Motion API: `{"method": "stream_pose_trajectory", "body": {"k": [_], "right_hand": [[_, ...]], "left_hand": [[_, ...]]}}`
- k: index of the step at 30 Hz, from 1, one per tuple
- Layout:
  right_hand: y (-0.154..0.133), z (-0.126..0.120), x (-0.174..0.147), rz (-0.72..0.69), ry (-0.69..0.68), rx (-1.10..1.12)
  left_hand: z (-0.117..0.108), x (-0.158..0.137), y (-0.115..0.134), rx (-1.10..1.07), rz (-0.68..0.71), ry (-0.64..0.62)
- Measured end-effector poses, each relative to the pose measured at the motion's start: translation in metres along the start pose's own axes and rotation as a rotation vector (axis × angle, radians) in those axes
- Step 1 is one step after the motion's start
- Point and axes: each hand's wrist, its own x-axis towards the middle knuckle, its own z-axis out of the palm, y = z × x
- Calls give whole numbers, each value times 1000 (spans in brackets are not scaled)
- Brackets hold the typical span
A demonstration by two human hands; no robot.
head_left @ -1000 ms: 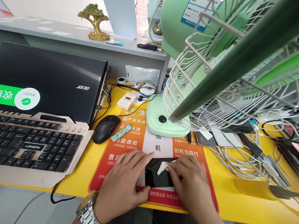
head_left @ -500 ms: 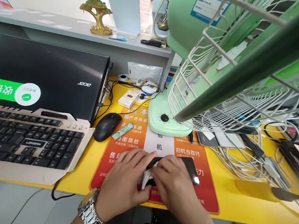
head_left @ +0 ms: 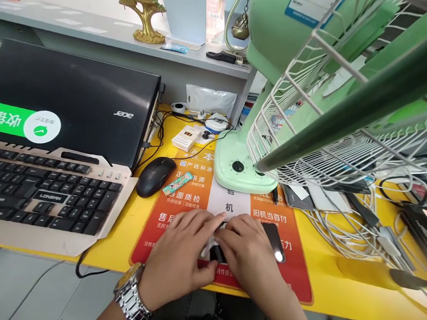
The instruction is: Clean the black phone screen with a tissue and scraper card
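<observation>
Phone (head_left: pixel 274 238), glossy, black and rectangular, lies toward the near edge of the orange-red printed mat (head_left: pixel 299 269), where the left hand (head_left: pixel 178 259) arches, its grip unclear, and the right hand (head_left: pixel 256 252) pinches crumpled white tissue (head_left: pixel 208 249): wiping seems underway, the next stroke calling for bracing.

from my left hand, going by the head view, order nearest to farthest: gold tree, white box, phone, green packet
1. Phone, right by the left hand
2. Green packet, ahead, beside the mouse
3. White box, farther back, left of the fan
4. Gold tree, up on the grey shelf
</observation>
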Motion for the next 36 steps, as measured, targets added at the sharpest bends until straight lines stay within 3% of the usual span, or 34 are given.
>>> {"method": "stream_pose_trajectory", "body": {"k": [3, 8, 11, 19, 27, 34, 36], "right_hand": [[1, 7, 8, 14, 70, -33], [-5, 10, 8, 6, 24, -15], [-8, 12, 9, 48, 68, -67], [27, -4, -14, 264, 253, -190], [-21, 20, -2, 148, 119, -35], [36, -6, -29, 220, 192, -89], [41, -11, -40, 218, 183, -137]], "left_hand": [[-2, 0, 0, -19, -26, -27], [-2, -2, -1, -44, -43, -43], [-1, -1, -2, -34, -32, -29], [-1, 2, -2, -9, -34, -34], [2, -2, -3, 1, -40, -18], [1, 0, -3, 21, -60, -18], [0, 2, -2, 37, -53, -14]]}}
